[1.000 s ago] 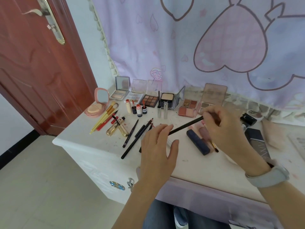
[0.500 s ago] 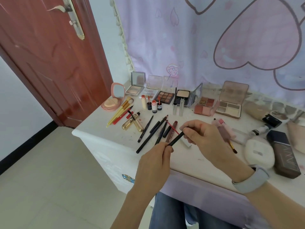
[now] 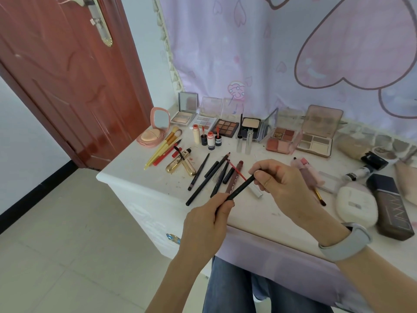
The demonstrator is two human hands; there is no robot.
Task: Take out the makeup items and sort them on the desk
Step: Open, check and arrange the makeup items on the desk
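Note:
A thin black makeup pencil is held above the white desk by both hands. My left hand pinches its lower end and my right hand pinches its upper end. Under the pencil lies a group of black and dark red pencils. Open eyeshadow palettes and compacts stand in a row along the back, with small bottles in front of them. Yellow brushes and a gold mascara tube lie at the left.
A white puff case and a dark foundation bottle lie at the right. A pink compact with a mirror sits at the desk's left corner. A red-brown door stands left, a pink-and-lilac curtain behind. My knees are under the desk.
My right hand carried the black pencil from the right to the desk's middle front. My left hand rose off the desk and took hold of its lower end. The view shifted left.

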